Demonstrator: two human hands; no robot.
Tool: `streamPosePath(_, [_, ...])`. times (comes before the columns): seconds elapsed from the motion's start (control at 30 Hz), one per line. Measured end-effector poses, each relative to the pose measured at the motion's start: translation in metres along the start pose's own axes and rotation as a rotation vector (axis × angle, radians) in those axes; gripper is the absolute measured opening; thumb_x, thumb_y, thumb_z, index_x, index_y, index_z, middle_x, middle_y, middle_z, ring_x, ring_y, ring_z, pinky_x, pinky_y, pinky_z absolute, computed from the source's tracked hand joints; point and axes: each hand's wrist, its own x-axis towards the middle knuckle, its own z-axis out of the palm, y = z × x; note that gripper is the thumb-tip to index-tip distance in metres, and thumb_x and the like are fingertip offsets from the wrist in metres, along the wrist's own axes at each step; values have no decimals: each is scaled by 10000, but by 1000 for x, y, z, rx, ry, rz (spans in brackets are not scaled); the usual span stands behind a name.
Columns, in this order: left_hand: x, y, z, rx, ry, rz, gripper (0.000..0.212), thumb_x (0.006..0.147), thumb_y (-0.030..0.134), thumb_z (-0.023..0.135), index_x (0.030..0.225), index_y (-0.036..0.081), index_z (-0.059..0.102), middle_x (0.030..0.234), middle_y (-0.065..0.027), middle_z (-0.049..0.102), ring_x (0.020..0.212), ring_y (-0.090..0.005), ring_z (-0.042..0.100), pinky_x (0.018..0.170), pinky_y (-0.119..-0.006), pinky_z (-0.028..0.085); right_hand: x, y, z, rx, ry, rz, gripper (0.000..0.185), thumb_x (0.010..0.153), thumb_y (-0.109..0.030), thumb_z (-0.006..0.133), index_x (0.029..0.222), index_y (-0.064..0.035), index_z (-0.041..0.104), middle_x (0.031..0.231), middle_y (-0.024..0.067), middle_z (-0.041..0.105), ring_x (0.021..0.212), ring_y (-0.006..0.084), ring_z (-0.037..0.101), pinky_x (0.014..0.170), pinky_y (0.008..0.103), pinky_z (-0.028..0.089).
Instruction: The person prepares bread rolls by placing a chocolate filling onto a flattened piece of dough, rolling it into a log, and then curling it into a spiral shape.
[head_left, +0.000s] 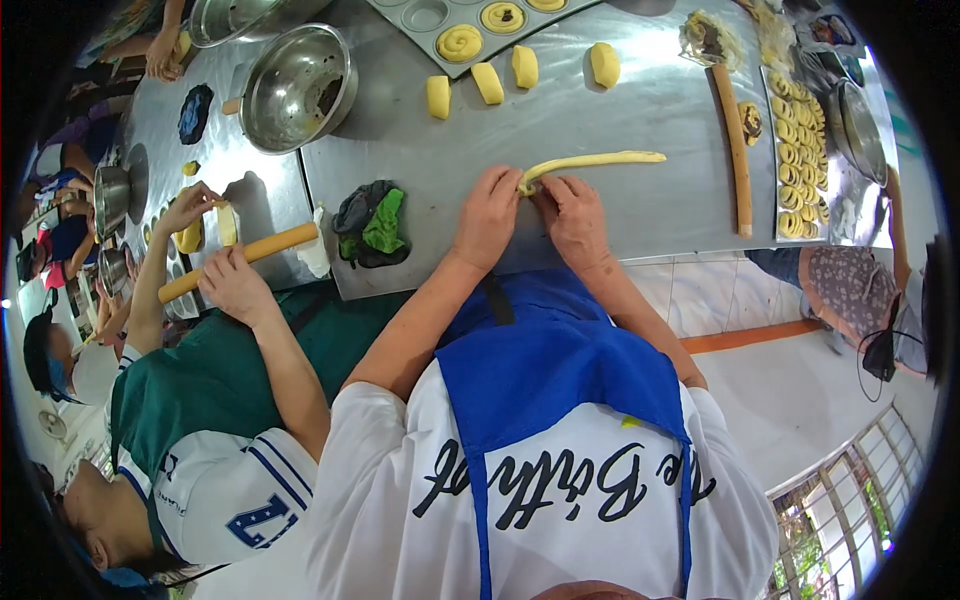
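A long thin strip of yellow dough (600, 160) lies on the steel table (450, 225), its left end curled. My left hand (491, 214) pinches that curled end between thumb and fingers. On the other side of the curl, my right hand (571, 214) has its fingertips against the dough. Beyond my hands stand several short yellow dough pieces (487, 83) in a row. Behind them is a grey muffin tin (459, 13) with coiled dough (460, 43) in some cups.
A dark and green cloth (371, 225) and a steel bowl (298, 88) are to the left. A co-worker's hand (235, 285) rests on a wooden rolling pin (255, 255). At right, another rolling pin (731, 150) lies beside a tray (771, 150) of shaped dough.
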Motion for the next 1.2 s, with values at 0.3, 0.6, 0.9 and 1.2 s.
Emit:
streamPosePath(0.3, [3, -4, 3, 24, -39, -50, 324, 855, -47, 690, 1178, -29, 669, 1111, -187, 629, 1006, -381, 646, 857, -435, 557, 2, -1, -4, -13, -57, -13, 162, 870, -91, 756, 1031, -101, 742, 955, 64, 699, 865, 302, 673, 781, 421, 499])
streamPosePath(0.6, [10, -7, -6, 33, -78, -102, 330, 857, -29, 702, 1183, 16, 694, 1130, -166, 654, 1017, -376, 665, 884, -433, 554, 6, -5, -6, -22, -103, -23, 199, 873, -70, 725, 1071, -85, 732, 996, 90, 705, 896, 324, 672, 787, 436, 483])
streamPosePath(0.9, [258, 7, -64, -255, -732, 49, 317, 890, 248, 707, 1159, 79, 691, 1129, -168, 711, 1172, -308, 662, 1020, -441, 497, -2, 5, 3, 79, -17, -62, 302, 835, -55, 716, 1129, -118, 687, 975, 85, 647, 916, 315, 626, 802, 463, 445])
streamPosePath(1.2, [258, 33, -86, 364, 34, 127, 283, 951, 141, 605, 1210, 45, 669, 1200, -211, 663, 1109, -404, 616, 940, -496, 475, -7, 9, 5, 98, -50, 45, 341, 837, -59, 718, 1172, -100, 664, 1038, 98, 650, 967, 329, 612, 826, 468, 448])
